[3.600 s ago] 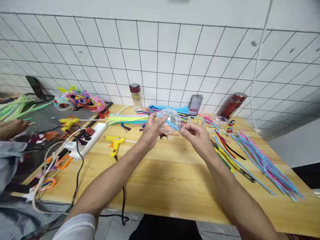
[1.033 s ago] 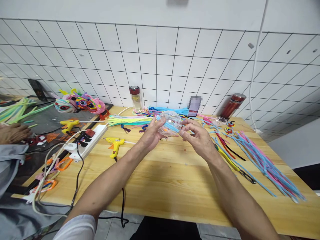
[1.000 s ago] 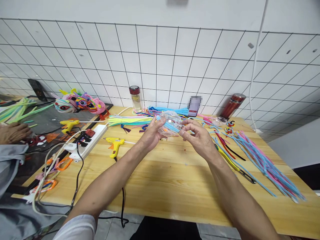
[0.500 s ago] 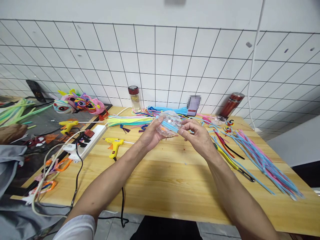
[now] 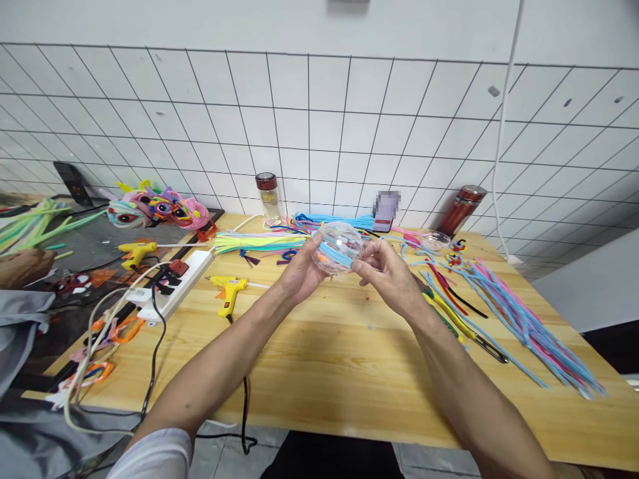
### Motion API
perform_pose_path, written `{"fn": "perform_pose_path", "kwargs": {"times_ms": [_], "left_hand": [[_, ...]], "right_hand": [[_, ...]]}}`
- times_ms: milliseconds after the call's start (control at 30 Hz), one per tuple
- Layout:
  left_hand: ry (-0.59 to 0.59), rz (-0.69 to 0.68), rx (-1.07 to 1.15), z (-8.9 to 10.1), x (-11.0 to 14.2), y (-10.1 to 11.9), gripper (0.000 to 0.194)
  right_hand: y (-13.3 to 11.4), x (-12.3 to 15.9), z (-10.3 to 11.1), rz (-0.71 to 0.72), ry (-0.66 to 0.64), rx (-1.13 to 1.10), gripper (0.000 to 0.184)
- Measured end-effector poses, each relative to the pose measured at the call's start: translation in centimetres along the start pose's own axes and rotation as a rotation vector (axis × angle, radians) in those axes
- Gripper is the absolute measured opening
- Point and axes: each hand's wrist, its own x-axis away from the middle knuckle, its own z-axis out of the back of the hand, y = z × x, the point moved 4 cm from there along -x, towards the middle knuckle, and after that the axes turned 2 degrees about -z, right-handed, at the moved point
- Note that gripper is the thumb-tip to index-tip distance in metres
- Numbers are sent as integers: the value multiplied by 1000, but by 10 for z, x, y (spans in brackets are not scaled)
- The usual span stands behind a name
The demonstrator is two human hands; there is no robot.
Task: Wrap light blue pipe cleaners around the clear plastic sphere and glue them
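Note:
Above the middle of the table, my left hand (image 5: 303, 274) grips a clear round plastic shell (image 5: 345, 234) by its left side. A light blue fuzzy strip (image 5: 335, 254), which looks like pipe cleaners, runs slantwise across the shell, with a bit of orange showing beside it. The fingers of my right hand (image 5: 387, 273) are pinched on the strip's right end at the shell's lower right edge. Whether the strip lies inside or outside the shell, I cannot tell.
Left of my forearm lie a yellow glue gun (image 5: 228, 293) and a white power strip (image 5: 174, 293) with cables. Pliers (image 5: 456, 316) and blue and pink pipe cleaners (image 5: 534, 329) lie right. Behind stand a glass bottle (image 5: 269, 199), a phone (image 5: 386, 211) and a red flask (image 5: 460, 211). A co-worker's hand (image 5: 24, 268) shows far left.
The shell has tilted a little in my hands, and its round outline shows more plainly. My right fingers have shifted slightly left along its edge. The co-worker's hand has moved slightly.

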Motion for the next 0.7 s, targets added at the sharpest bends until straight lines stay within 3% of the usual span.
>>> {"fn": "perform_pose_path", "kwargs": {"times_ms": [133, 267, 333, 700], "left_hand": [[57, -63, 11, -5, 1, -2, 65], [298, -189, -31, 3, 6, -5, 69], [356, -241, -74, 7, 9, -7, 71], [220, -282, -297, 10, 9, -16, 84]], "right_hand": [[5, -3, -3, -28, 12, -74, 61], [10, -4, -10, -28, 13, -109, 62], [12, -4, -13, -19, 19, -119, 62], [12, -5, -10, -16, 64, -125, 69]]}}
